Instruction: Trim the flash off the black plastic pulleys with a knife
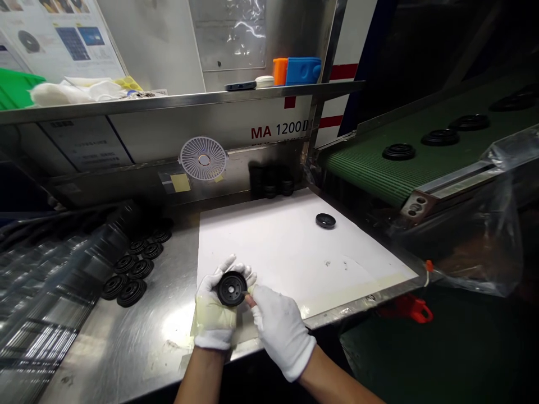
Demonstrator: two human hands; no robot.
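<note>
My left hand (214,308), in a white glove, cradles a round black ridged disc (232,288) from beneath, its hollow face turned up. At the disc's right rim is my right hand (280,320), also gloved, with fingers pinched and one bare fingertip showing. A small thin tip seems to stick out from this pinch towards the rim; what it belongs to is hidden in the glove. Another black disc (325,220) lies alone on the white sheet (261,235) farther back to the right.
Several stacked black discs (141,269) stand on the metal table left of the sheet, beside clear plastic trays (71,280). More discs ride a green conveyor belt (370,168) at the right. A small fan (203,159) faces me below a metal shelf (181,98).
</note>
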